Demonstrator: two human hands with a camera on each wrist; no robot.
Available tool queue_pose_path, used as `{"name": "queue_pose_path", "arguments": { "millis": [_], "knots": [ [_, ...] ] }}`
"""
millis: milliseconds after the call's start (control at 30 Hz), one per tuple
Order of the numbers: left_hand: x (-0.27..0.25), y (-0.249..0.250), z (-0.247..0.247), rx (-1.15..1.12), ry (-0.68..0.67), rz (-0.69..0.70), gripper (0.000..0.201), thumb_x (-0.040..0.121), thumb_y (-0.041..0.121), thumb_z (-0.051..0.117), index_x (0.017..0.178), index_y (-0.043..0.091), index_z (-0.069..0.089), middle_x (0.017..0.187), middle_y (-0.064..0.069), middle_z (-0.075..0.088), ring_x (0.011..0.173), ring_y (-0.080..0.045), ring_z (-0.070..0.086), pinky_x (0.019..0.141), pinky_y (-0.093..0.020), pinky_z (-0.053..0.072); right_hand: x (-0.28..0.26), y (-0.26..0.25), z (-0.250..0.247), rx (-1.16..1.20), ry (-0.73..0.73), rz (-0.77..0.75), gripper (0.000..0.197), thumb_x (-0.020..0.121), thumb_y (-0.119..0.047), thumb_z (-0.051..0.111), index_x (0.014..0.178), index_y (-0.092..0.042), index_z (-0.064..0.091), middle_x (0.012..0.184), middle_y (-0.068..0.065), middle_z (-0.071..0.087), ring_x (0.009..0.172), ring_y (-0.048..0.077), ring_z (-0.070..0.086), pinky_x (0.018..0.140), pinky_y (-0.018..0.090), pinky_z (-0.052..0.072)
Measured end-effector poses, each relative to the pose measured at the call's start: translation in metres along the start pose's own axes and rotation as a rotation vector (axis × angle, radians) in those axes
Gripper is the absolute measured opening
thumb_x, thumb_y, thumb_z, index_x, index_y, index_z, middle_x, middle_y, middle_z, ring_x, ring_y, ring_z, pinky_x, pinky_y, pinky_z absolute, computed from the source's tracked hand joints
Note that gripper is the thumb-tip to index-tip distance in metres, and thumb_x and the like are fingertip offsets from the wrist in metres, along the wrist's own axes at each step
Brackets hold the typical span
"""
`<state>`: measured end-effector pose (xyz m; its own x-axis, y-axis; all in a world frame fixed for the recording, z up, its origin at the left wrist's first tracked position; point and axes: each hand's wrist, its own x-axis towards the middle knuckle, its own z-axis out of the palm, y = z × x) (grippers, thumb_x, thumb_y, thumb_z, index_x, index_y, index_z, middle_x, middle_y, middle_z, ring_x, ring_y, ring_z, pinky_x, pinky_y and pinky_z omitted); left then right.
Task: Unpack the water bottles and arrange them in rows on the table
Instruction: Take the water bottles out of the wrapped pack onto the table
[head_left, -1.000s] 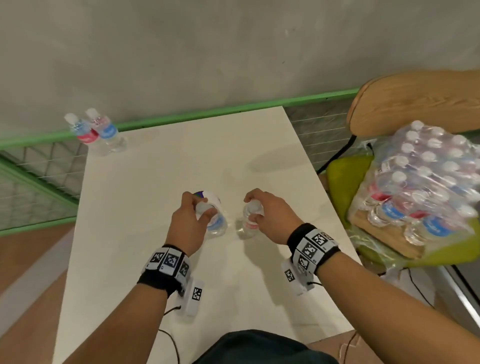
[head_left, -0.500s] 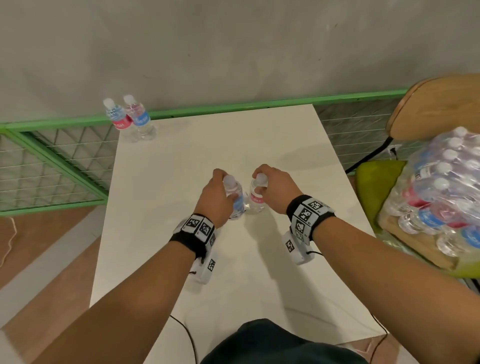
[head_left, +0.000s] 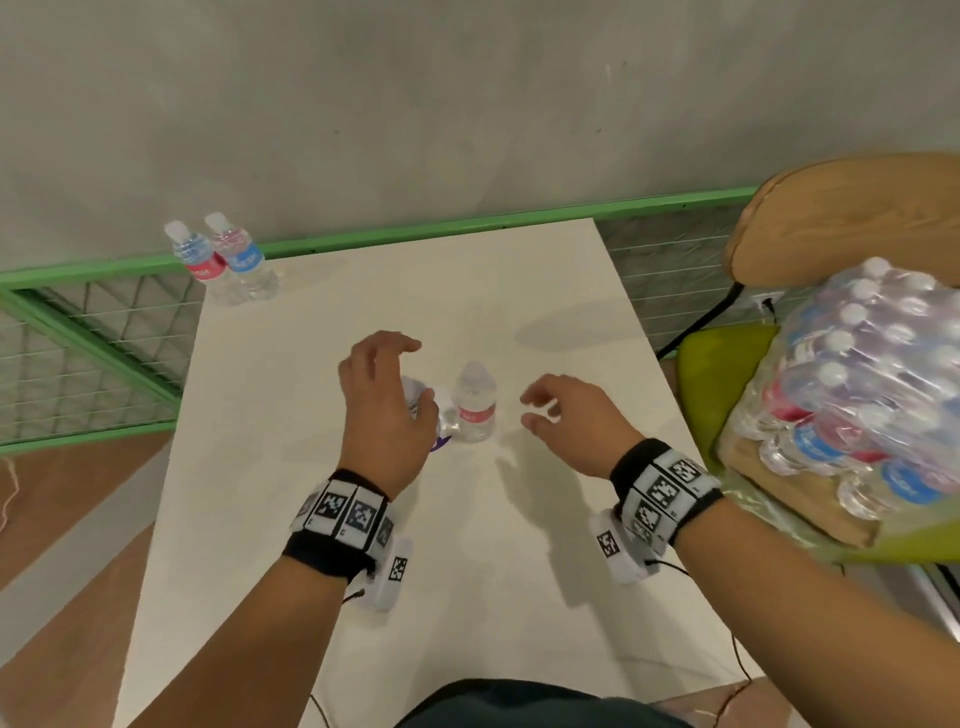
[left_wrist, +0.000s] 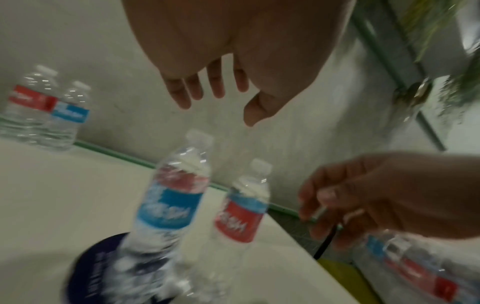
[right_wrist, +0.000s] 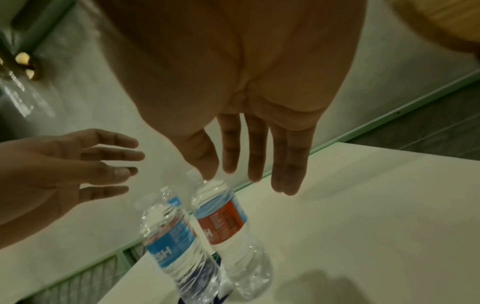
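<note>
White table (head_left: 519, 519) mid-area: two bottles (head_left: 474, 402) upright; left hand (head_left: 382, 410), right hand (head_left: 571, 423) loose, empty.

White table (head_left: 519, 545), two bottles (head_left: 475, 402) standing mid-table, two more bottles (head_left: 223, 262) at far-left corner.

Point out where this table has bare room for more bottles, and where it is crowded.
Bare room: the table between the corner pair and the middle pair, the far right stretch by the green rail, and the near edge below both wrists. Crowded: mid-table, where the left hand and right hand flank the middle pair.
</note>
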<state>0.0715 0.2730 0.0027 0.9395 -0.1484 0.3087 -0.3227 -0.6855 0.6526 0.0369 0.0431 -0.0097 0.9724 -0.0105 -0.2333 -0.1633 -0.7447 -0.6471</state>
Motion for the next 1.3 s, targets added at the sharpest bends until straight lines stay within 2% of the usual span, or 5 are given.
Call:
{"name": "queue_pose_path", "arguments": {
  "millis": [233, 467, 700, 833, 1300],
  "knots": [
    [-0.033, 0.083, 0.086, -0.165, -0.649, 0.172, 0.018, 0.091, 0.019, 0.060, 0.102, 0.032, 0.055, 0.107, 0.020, 0.048, 0.092, -0.003, 0.057, 0.079, -0.024, 0.050, -0.104, 0.115, -0.056, -0.081, -0.166, 0.340, 0.018, 0.088, -0.040, 0.063, 0.102, -0.029, 0.062, 0.090, -0.009, 0.066, 0.077, 0.007, 0.060, 0.064, 0.020, 0.045],
    [-0.043, 0.175, 0.199, 0.010, -1.064, 0.431, 0.021, 0.092, 0.029, 0.057, 0.113, 0.027, 0.058, 0.124, 0.011, 0.046, 0.105, -0.010, 0.056, 0.091, -0.025, 0.045, -0.159, 0.206, -0.107, -0.072, 0.058, 0.668, 0.038, 0.084, -0.030, 0.064, 0.118, -0.018, 0.056, 0.106, 0.006, 0.068, 0.098, 0.025, 0.063, 0.084, 0.031, 0.050],
    [-0.026, 0.258, 0.267, -0.191, -1.035, 0.233, 0.062, 0.088, 0.021, 0.064, 0.144, 0.028, 0.037, 0.139, 0.004, 0.046, 0.119, -0.017, 0.055, 0.093, -0.020, 0.038, -0.156, 0.233, -0.129, 0.170, 0.546, 0.673, 0.033, 0.089, -0.008, 0.057, 0.117, -0.003, 0.042, 0.079, 0.000, 0.059, 0.069, 0.017, 0.056, 0.059, 0.025, 0.037],
    [-0.033, 0.274, 0.298, -0.163, -0.972, 0.153, 0.052, 0.088, 0.028, 0.062, 0.134, 0.030, 0.037, 0.098, 0.002, 0.066, 0.086, -0.022, 0.066, 0.075, -0.032, 0.051, -0.139, 0.255, -0.136, 0.227, 0.546, 0.697, 0.026, 0.083, -0.021, 0.062, 0.105, -0.010, 0.055, 0.084, 0.000, 0.065, 0.079, 0.019, 0.063, 0.069, 0.028, 0.048],
    [-0.024, 0.261, 0.319, -0.357, -0.861, 0.116, 0.038, 0.077, 0.041, 0.078, 0.114, 0.042, 0.068, 0.110, 0.010, 0.059, 0.095, -0.003, 0.059, 0.096, -0.030, 0.049, -0.149, 0.270, -0.153, 0.193, 0.576, 0.602, 0.036, 0.087, -0.036, 0.069, 0.062, -0.026, 0.045, 0.057, -0.009, 0.047, 0.054, 0.009, 0.044, 0.050, 0.022, 0.032]
  ]
}}
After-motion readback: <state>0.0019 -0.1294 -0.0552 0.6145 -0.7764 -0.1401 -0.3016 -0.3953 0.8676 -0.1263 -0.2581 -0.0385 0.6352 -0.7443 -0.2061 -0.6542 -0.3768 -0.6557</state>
